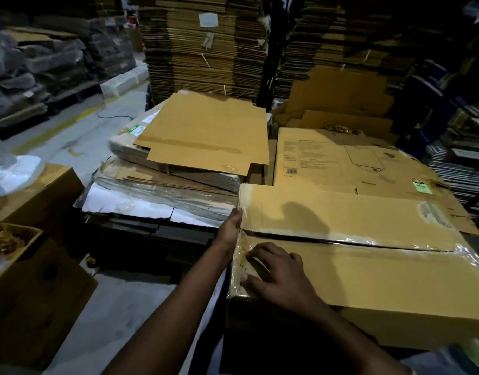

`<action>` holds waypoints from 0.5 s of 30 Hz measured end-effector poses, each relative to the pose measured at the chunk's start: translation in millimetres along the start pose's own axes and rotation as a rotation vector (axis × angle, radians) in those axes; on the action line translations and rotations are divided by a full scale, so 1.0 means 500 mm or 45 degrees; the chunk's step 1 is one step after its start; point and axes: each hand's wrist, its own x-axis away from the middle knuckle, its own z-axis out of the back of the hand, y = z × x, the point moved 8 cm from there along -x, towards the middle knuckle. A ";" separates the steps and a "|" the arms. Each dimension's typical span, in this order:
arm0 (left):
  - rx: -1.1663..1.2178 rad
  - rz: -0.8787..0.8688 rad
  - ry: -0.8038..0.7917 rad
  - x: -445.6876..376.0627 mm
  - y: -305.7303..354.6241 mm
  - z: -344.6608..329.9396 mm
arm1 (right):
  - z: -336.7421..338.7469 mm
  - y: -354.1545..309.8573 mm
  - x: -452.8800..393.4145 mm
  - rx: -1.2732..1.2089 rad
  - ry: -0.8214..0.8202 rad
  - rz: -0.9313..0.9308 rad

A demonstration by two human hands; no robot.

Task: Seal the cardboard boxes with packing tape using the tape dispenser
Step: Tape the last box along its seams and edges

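Observation:
A large brown cardboard box [368,277] lies in front of me with its two top flaps closed. Clear packing tape [341,237] runs along the centre seam and wraps the left and right ends. My left hand [231,226] grips the box's left edge at the seam. My right hand [280,274] lies flat on the near flap at the left end, fingers spread and pressing on the shiny tape there. No tape dispenser is in view.
Flattened cartons [205,131] are stacked on a pallet to the left and behind. A printed flat carton [349,161] lies behind the box. An open box [30,280] with filler stands at lower left. Tall stacks of flat cardboard [203,50] fill the background.

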 end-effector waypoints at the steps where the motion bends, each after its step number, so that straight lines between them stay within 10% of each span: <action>1: -0.044 -0.025 0.015 -0.006 0.007 -0.005 | 0.001 0.008 -0.002 -0.079 0.008 -0.028; 11: -1.467 -0.595 0.137 -0.107 0.164 -0.056 | -0.002 0.025 -0.007 -0.098 0.042 -0.076; 15: -1.560 -0.589 0.130 -0.141 0.173 -0.050 | -0.003 0.028 -0.013 -0.064 0.044 -0.067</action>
